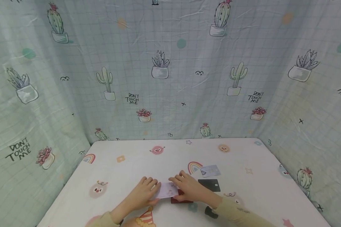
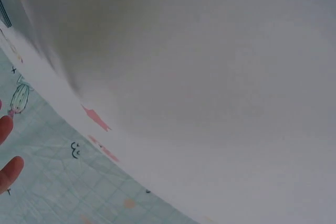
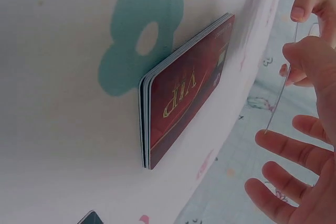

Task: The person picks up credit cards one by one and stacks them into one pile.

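A pale, lilac-white card [image 1: 167, 190] is held in the air between both hands. My left hand [image 1: 143, 194] pinches its left end, and my right hand [image 1: 188, 187] pinches its right end. In the right wrist view the same card [image 3: 280, 92] appears edge-on as a thin line, thumb on one side and fingers on the other. Below the right hand lies a stack of cards topped by a dark red one [image 1: 182, 200]; close up, this red card [image 3: 191, 95] reads VIP in gold. Only fingertips [image 2: 10, 174] of the left hand show in its wrist view.
Right of the hands, a black card [image 1: 211, 185] lies on the white patterned table [image 1: 261, 192], with a light card [image 1: 210, 171] behind it. A small dark object [image 1: 211, 212] sits under the right wrist, its kind unclear. Cactus-print cloth [image 1: 170, 88] surrounds the table's back and sides.
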A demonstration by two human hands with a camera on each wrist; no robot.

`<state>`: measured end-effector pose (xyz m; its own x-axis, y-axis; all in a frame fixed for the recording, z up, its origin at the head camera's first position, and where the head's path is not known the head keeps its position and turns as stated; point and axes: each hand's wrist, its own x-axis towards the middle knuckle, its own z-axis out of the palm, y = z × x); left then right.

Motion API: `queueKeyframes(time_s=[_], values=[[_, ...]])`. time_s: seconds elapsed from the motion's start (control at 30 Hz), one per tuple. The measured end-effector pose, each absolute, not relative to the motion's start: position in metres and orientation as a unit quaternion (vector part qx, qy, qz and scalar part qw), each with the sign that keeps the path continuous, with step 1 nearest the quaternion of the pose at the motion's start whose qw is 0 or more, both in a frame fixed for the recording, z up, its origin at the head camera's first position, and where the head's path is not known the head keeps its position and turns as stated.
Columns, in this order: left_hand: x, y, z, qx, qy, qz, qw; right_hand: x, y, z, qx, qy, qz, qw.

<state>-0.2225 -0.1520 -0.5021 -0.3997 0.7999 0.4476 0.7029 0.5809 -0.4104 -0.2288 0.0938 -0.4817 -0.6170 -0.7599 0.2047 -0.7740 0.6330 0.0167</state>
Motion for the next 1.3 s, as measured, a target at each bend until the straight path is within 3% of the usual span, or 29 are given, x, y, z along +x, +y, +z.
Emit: queueKeyframes(time_s=[1.3], values=[[-0.223,-0.121,-0.502,-0.474,-0.824,0.076,0.300,-0.217,0.130,-0.488,0.398,-0.909,0.061,0.108]])
